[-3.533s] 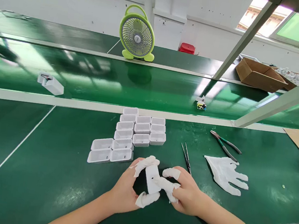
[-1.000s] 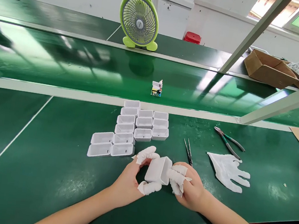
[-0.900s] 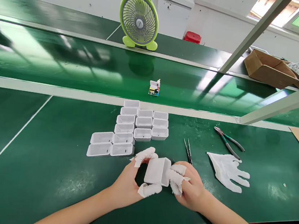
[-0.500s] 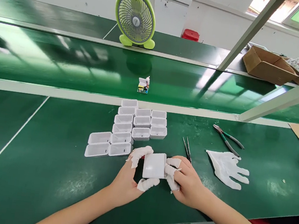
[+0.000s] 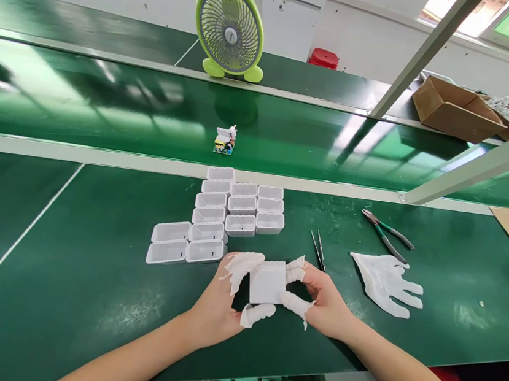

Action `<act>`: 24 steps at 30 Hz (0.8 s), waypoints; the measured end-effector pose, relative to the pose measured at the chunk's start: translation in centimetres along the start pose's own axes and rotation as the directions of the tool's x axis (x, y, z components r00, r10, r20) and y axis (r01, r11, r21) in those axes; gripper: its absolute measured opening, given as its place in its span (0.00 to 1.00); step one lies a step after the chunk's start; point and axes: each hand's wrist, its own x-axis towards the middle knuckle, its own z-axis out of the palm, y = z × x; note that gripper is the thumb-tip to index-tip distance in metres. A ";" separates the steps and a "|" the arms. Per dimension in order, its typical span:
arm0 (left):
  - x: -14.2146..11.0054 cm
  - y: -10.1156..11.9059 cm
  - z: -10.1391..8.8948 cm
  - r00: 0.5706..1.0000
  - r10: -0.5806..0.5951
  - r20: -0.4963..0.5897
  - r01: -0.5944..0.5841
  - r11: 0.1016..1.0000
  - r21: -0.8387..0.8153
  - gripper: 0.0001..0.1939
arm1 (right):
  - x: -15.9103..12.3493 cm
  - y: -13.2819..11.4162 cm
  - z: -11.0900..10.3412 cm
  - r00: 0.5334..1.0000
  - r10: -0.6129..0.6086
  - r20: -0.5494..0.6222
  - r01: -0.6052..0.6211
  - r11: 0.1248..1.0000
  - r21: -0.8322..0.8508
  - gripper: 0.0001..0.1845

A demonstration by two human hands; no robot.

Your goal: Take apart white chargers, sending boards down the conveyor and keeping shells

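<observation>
A small white plastic casing [image 5: 267, 282] is held between both hands just above the green table [image 5: 87, 269]. My left hand [image 5: 217, 300] pinches its left side, with white finger cots on thumb and fingers. On the right side my right hand [image 5: 323, 295], also in finger cots, grips it with thumb and forefinger. Several open white casings [image 5: 220, 220] lie in rows on the table just beyond the hands.
Tweezers [image 5: 318, 250], green-handled cutters [image 5: 386, 233] and a white glove [image 5: 386, 283] lie to the right. A small circuit board part [image 5: 225, 140] rides the conveyor belt [image 5: 106, 113] behind. Further back stand a green fan [image 5: 231, 24] and cardboard boxes [image 5: 457, 110].
The casing has been turned in my hands, so a flat closed face shows now. The circuit board part on the belt has moved left. The view has shifted slightly.
</observation>
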 end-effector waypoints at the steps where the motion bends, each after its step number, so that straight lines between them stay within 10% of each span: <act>1: 0.0 0.0 -0.1 1.000 -0.030 0.010 0.030 0.999 -0.023 0.34 | 0.0 0.1 0.0 1.000 -0.016 -0.017 0.016 1.000 0.010 0.11; 8: -0.1 0.3 -0.5 0.958 -0.245 0.151 0.285 0.884 -0.370 0.23 | -0.5 0.0 -0.3 0.923 -0.379 -0.064 0.352 0.901 -0.255 0.15; 15: 0.1 0.3 -0.5 0.964 -0.215 0.155 0.265 0.801 -0.536 0.24 | -0.5 0.6 -0.3 0.791 -0.611 0.016 0.549 0.699 -0.458 0.23; 24: -0.2 0.3 -0.3 0.979 -0.178 0.097 0.202 0.867 -0.456 0.26 | -1.1 0.4 -0.4 0.859 -0.506 0.078 0.481 0.746 -0.461 0.18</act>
